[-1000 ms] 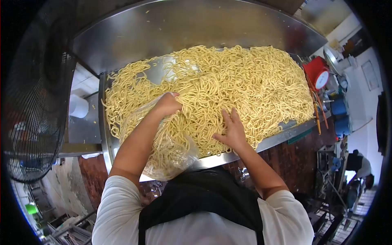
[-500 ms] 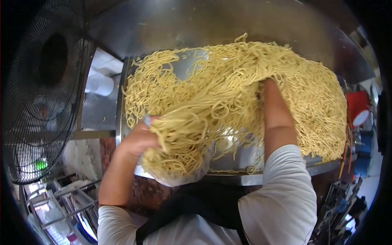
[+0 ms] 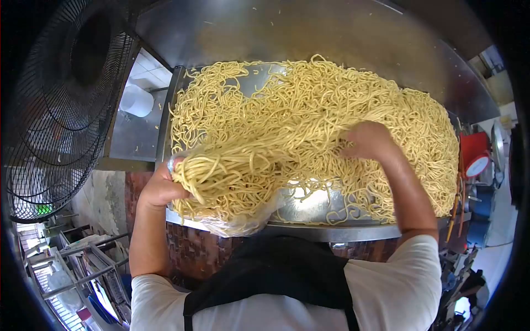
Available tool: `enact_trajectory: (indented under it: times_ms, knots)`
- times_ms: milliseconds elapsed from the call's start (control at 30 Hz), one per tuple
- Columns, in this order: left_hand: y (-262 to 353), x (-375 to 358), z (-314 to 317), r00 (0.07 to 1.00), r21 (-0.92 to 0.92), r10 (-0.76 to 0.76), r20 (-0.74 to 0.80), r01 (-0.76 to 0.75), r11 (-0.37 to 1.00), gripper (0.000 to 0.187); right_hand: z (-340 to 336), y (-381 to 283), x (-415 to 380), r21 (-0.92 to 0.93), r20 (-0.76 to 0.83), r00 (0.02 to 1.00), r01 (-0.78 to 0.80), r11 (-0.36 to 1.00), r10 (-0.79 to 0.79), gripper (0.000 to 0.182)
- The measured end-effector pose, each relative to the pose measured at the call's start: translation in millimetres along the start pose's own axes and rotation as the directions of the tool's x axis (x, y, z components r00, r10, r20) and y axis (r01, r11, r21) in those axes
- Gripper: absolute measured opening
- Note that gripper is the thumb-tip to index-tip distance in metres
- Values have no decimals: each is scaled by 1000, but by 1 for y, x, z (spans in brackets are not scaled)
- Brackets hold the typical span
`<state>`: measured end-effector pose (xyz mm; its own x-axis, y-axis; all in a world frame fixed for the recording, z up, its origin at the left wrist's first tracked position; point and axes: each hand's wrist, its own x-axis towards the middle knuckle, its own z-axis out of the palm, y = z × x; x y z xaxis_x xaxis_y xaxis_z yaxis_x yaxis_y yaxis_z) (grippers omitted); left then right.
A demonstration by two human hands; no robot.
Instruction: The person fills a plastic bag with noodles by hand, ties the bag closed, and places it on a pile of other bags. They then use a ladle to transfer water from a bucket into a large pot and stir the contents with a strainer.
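Noodles: heaped along the metal table, partly in a clear bag; I judge them soft, slippery, heavy in bulk, best scooped from beneath. Left hand: clenched on the bag's mouth. Right hand: at the noodles; I cannot tell its grip.
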<state>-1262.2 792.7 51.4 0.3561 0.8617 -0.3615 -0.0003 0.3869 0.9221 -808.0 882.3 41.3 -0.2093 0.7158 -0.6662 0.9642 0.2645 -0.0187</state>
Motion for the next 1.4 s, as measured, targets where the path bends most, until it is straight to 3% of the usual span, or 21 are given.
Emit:
enact_trajectory:
  times_ms: [100,167,200,233,300,333,433,500,533,600,633,700,767,800,833,967,1033,1067,1133,1300,1400]
  knots:
    - [-4,-1,8,990,-92,84,112,-74,993,66,22,-64,-4,-69,-767,600,275,959,-227,46]
    - [-11,-5,7,980,-133,91,177,-68,989,70,53,-83,46,-44,-746,614,341,939,-257,36]
    - [-14,-7,7,977,-154,88,196,-58,986,71,51,-87,60,179,-524,832,315,932,-180,33]
    - [-17,-8,6,974,-179,85,212,-47,983,72,47,-95,58,178,-528,832,303,936,-169,33]
    - [-28,6,5,972,-125,64,225,-36,991,79,34,-111,58,659,-719,635,492,568,283,21]
    - [-42,18,6,991,-370,-6,137,57,927,84,18,-123,46,705,-708,644,622,340,291,16]
    - [-75,51,10,983,-322,181,-2,-172,931,90,-35,-164,2,641,-711,665,746,-180,229,10]
    - [-67,92,42,938,-385,300,173,-216,897,80,-42,-188,-4,461,-888,453,878,132,84,15]
    - [-62,106,56,911,-406,339,233,-226,885,77,-45,-200,5,455,-890,446,879,140,92,15]
    - [-56,119,84,958,-379,225,181,-143,914,78,-42,-216,27,457,-844,529,793,-404,83,25]
    - [-53,124,95,975,-365,167,150,-102,925,79,-47,-209,27,453,-846,526,796,-401,89,25]
    - [-49,125,105,992,-338,67,104,-28,941,80,-61,-183,31,708,-526,840,344,-617,-136,34]
    - [-44,113,108,995,-260,51,90,-26,965,78,-70,-156,40,742,-329,899,57,-668,-288,38]
    - [-37,105,107,993,-193,75,88,-57,979,76,-74,-142,49,920,-392,875,376,-110,-283,44]
    - [-29,97,98,995,-189,69,76,-53,980,76,-72,-131,52,681,-439,838,545,489,-323,50]
    - [9,52,28,978,-140,38,206,-9,990,72,-20,-58,4,525,-32,866,439,729,-499,68]
    - [27,33,16,988,22,-29,152,26,999,71,46,-36,1,129,-294,932,260,957,-214,49]
    - [36,24,18,983,303,-55,175,-1,953,75,89,-10,20,129,-611,779,273,953,-140,40]
    - [32,21,12,946,692,-94,311,-158,704,82,66,13,5,227,-597,798,78,971,76,35]
    - [22,7,25,980,804,-96,173,-84,589,84,-10,88,0,116,-933,328,-119,986,149,28]
    - [21,0,19,991,867,-81,108,-54,495,79,-44,140,-15,183,-894,325,-364,913,309,34]
